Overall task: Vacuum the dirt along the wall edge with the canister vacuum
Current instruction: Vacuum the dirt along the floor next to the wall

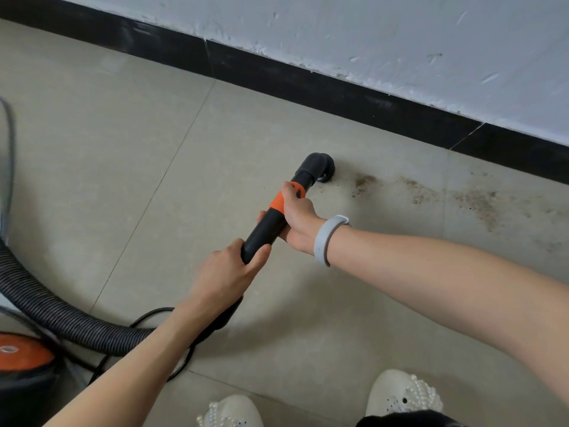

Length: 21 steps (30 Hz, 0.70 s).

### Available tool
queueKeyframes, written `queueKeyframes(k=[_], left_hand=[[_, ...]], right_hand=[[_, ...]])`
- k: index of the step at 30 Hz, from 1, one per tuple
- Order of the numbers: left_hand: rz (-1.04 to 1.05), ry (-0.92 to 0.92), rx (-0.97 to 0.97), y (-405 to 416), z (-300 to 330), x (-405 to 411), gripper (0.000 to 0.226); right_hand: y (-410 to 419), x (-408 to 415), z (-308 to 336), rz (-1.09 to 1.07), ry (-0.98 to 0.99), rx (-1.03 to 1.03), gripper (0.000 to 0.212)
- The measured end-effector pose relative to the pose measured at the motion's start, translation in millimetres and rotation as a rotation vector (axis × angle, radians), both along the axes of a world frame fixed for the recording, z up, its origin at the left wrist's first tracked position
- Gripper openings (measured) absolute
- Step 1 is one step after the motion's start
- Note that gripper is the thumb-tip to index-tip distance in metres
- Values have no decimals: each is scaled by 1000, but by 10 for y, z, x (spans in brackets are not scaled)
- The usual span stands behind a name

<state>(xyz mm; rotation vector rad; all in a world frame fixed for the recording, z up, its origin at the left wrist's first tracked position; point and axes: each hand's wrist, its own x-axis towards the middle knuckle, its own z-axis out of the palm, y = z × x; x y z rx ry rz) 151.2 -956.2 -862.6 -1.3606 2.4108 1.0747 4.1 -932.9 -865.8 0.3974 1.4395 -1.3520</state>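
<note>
One pale tiled floor (215, 134) fills most of the view, with one white wall (400, 35) along the top and one black skirting strip (308, 84) at its foot. At the left edge sits one canister vacuum (21, 365), orange on top, with one ribbed grey hose (55, 309) curling off it and one thin black cord (147, 315) looping on the tiles. One black wand (268, 226) with an orange collar runs from the hose toward the wall. Two hands are on it: the left hand (228, 272) is wrapped round the lower end, the right hand (297, 215) grips around the orange collar, one grey wristband (326, 238) on that arm. Two pearl-dotted white slippers (403, 392) show at the bottom. One round brush nozzle (320, 167) sits on the floor near the skirting, right at the left end of the dirt (425, 189), which trails off in roughly three brownish patches to the right.
</note>
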Motion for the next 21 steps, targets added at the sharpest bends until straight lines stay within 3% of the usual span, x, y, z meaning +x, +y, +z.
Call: queueKeyframes(k=[21], left_hand=[[-370, 17, 110, 668, -14, -1259, 43]], right_hand=[[1130, -1066, 91, -338, 56, 94, 28]])
